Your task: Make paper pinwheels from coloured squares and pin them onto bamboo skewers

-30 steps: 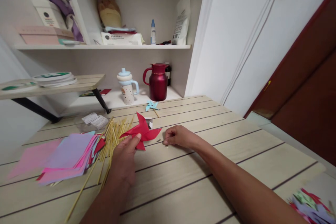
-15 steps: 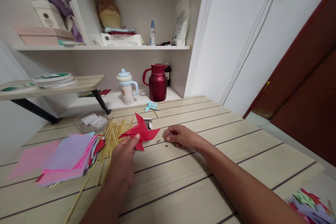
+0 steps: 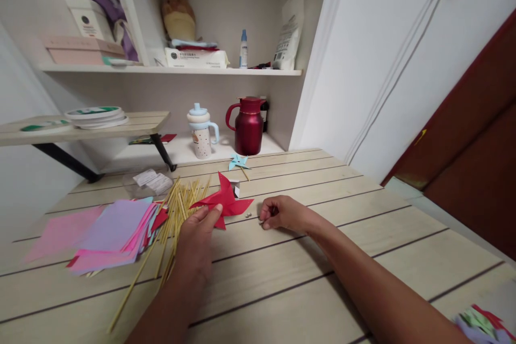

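My left hand (image 3: 196,239) pinches the lower edge of a red paper pinwheel (image 3: 226,200) and holds it just above the wooden table (image 3: 282,290). My right hand (image 3: 282,213) rests on the table to the right of it, fingers curled over a small metal pin (image 3: 261,222). Another small pin (image 3: 249,215) lies between the pinwheel and that hand. A bunch of thin wooden sticks (image 3: 177,212) lies under and left of my left hand.
Stacked coloured paper squares (image 3: 108,231) lie at the left. A small blue pinwheel (image 3: 238,162) sits further back, with a red jug (image 3: 249,126) and a spouted cup (image 3: 201,131) behind it. More coloured paper pieces (image 3: 479,322) show at the bottom right corner.
The view has shifted slightly. My right hand has closed down over one of the small pins on the table; my left hand keeps holding the red pinwheel.
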Action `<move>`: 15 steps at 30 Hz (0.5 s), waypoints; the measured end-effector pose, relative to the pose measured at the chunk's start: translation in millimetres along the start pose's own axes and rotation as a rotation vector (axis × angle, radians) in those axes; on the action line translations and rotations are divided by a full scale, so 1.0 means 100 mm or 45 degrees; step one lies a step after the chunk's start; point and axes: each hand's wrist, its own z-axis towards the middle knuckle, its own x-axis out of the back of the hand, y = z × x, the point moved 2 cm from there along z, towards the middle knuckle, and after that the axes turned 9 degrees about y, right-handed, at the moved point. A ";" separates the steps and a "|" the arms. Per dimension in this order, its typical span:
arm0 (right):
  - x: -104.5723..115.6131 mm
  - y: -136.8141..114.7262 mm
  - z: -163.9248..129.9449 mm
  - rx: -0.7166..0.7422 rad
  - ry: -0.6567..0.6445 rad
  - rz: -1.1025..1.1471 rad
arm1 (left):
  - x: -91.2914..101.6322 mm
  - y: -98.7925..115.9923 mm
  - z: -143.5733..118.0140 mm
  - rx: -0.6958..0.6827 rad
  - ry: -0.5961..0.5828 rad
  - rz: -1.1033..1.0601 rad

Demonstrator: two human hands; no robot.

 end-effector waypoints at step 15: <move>-0.06 -0.06 -0.02 0.048 0.016 -0.037 | -0.03 0.02 -0.02 -0.006 0.021 -0.025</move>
